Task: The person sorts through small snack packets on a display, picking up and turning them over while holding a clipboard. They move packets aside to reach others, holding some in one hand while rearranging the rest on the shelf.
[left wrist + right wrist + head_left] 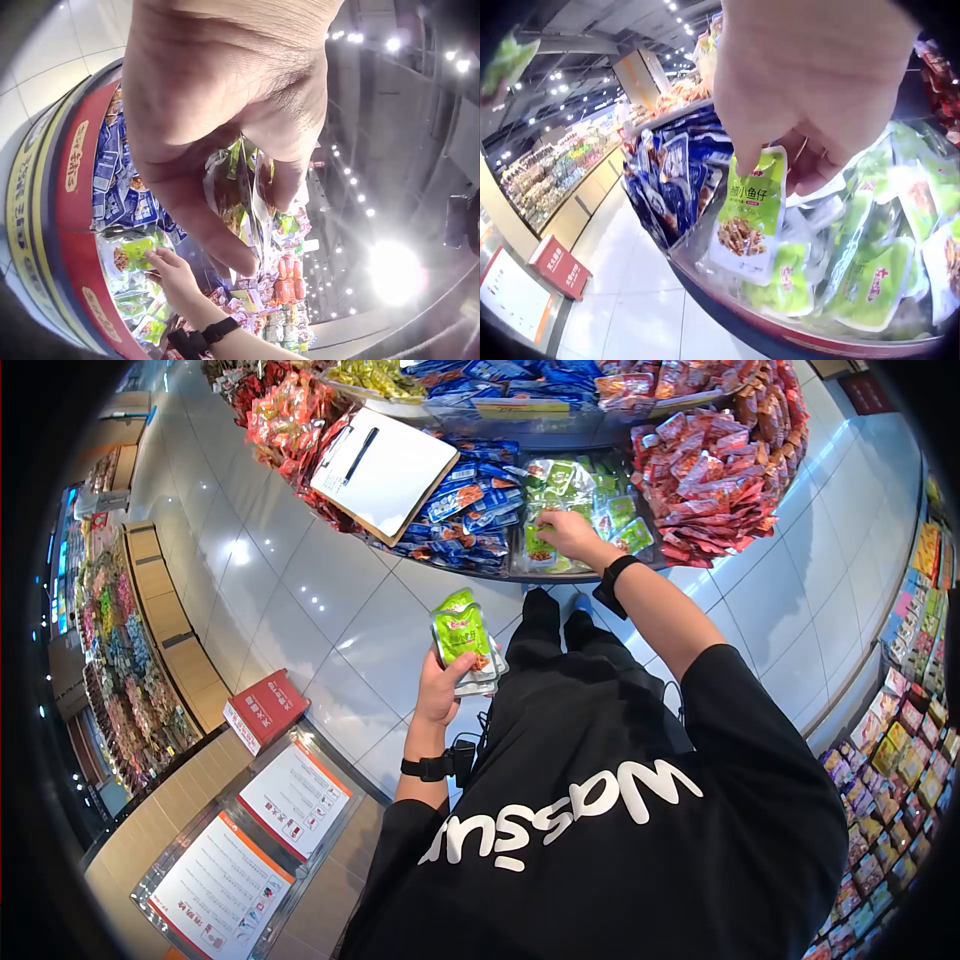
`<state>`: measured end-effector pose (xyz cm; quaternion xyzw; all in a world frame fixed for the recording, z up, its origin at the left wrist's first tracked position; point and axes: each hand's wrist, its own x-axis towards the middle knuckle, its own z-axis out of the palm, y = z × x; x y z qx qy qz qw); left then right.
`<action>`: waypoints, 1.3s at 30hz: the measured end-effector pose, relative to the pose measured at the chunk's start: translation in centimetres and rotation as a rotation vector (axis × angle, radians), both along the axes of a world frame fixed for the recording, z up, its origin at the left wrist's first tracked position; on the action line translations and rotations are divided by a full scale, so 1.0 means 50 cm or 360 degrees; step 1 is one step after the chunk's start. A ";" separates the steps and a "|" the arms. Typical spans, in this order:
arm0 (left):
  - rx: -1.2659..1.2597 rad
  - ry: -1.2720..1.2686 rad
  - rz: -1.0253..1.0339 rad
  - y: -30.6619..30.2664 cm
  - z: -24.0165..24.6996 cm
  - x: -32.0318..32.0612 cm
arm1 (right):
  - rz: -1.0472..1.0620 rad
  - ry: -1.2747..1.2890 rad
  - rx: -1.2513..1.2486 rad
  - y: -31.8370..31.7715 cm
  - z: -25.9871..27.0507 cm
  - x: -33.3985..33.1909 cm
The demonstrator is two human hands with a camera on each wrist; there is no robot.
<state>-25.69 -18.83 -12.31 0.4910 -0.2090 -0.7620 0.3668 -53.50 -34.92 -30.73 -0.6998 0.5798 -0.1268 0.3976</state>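
My left hand (pixel 436 688) grips a small stack of green-and-silver snack packets (pixel 459 628), thumb across the front one, out over the floor before the display. In the left wrist view, the edges of these packets (pixel 241 187) show between thumb and fingers. Over the display bin my right hand (pixel 570 536) pinches the top of a single green-and-white snack packet (pixel 748 217), printed with a picture of small dried fish. That packet hangs upright at the bin's front left corner, above other green packets (pixel 874 289) lying loosely there. The right fingertips are partly hidden behind it.
Blue packets (pixel 470 510) fill the section to the left, red packets (pixel 705 490) the one to the right. A clipboard (pixel 375 480) with a pen lies on the display. A red box-shaped stand (pixel 268 710) is on the floor at left. Shelves (pixel 895 790) line the right side.
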 end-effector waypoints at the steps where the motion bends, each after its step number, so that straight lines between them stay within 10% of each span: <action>1: 0.0003 0.0012 -0.0007 -0.008 -0.002 0.012 | 0.0022 0.0086 0.0016 0.004 -0.014 0.016; 8: -0.0015 0.0004 -0.0141 -0.097 -0.027 0.062 | -0.0235 0.0426 -0.0673 0.053 -0.001 0.020; 15: -0.0082 -0.0034 -0.0233 -0.164 -0.036 0.068 | -0.1105 0.0637 0.0188 0.123 -0.024 -0.146; 39: -0.0053 -0.0108 -0.0520 -0.184 -0.054 0.013 | -0.0670 0.0479 -0.0501 0.168 0.007 -0.119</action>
